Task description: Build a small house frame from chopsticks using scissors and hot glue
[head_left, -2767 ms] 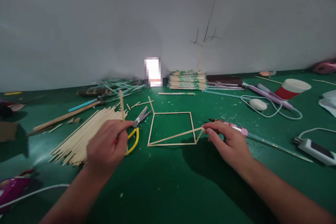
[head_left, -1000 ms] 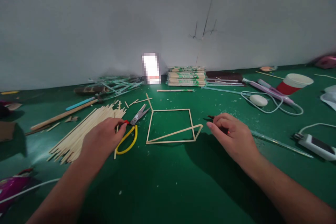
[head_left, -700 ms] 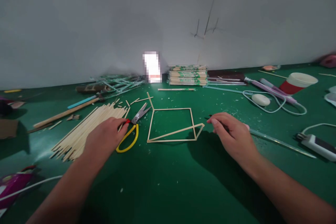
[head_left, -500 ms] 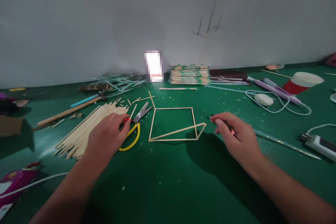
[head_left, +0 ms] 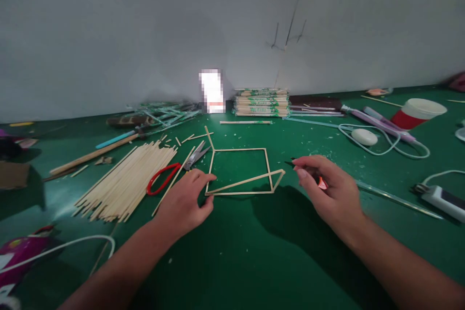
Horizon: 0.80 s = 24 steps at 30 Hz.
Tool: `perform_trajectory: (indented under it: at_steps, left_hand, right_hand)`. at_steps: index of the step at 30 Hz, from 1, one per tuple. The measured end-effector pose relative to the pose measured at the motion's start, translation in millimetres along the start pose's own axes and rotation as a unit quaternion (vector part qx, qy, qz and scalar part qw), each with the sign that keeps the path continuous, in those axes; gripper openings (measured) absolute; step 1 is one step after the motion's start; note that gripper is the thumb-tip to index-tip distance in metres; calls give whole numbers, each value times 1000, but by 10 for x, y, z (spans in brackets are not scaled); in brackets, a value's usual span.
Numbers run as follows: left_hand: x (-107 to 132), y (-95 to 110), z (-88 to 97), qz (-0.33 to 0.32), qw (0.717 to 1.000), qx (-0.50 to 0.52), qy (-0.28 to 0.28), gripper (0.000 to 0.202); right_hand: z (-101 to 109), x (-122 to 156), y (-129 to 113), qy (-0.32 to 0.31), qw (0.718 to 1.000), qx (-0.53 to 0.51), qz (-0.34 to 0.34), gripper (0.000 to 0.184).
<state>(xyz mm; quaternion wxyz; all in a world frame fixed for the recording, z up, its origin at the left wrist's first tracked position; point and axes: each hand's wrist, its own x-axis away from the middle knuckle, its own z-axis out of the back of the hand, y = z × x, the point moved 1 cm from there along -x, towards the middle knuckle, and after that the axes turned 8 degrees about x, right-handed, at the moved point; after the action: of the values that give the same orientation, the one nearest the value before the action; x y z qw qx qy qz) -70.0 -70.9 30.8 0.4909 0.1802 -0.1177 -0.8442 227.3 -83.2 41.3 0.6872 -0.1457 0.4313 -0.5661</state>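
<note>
My left hand [head_left: 187, 199] is at the front left corner of a wooden stick frame [head_left: 240, 149], thumb and forefinger apart on either side of that corner. Whether the fingertips touch it, I cannot tell. The frame is a rectangle lying flat, with short sticks rising at two corners and a slanting one along the front. My right hand [head_left: 329, 189] is closed around a pen-like tool [head_left: 321, 183] with a dark tip and an orange-red part, just right of the frame. Beside my left hand lie scissors [head_left: 195, 156] with a red handle loop, and a loose stick [head_left: 173, 180] crosses them.
A pile of bare sticks [head_left: 127, 181] lies at left, near a magenta tool [head_left: 22, 256] with a white cord. Wrapped chopsticks [head_left: 261, 103] are stacked by the wall. At right are a red and white cup [head_left: 417, 112], a corded white oval [head_left: 364, 137] and a power strip [head_left: 445, 205].
My left hand has left the scissors and stick and moved right to the frame's front left corner, its fingers spreading. The red scissor loop is now exposed. My right hand has barely moved.
</note>
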Motion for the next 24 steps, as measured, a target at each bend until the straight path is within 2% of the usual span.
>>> perform_trajectory:
  at_steps: [5,9,19,24]
  left_hand:
    - [-36,128,-53,-94,991,25,91,37]
    - [-73,197,-97,-143,981,55,122,30]
    - [-122,252,-148,-172,961,92,196,31]
    - [-66,514,-54,-199,924,191,266,38]
  right_hand:
    - [-24,-31,-49,1,999,1,51,15]
    - [-58,-35,-102,-10,997,-20,71,18]
    - [-118,-18,-66,-38,998,-20,46,10]
    - [-133,-13,-61,-39,997,-19,66,8]
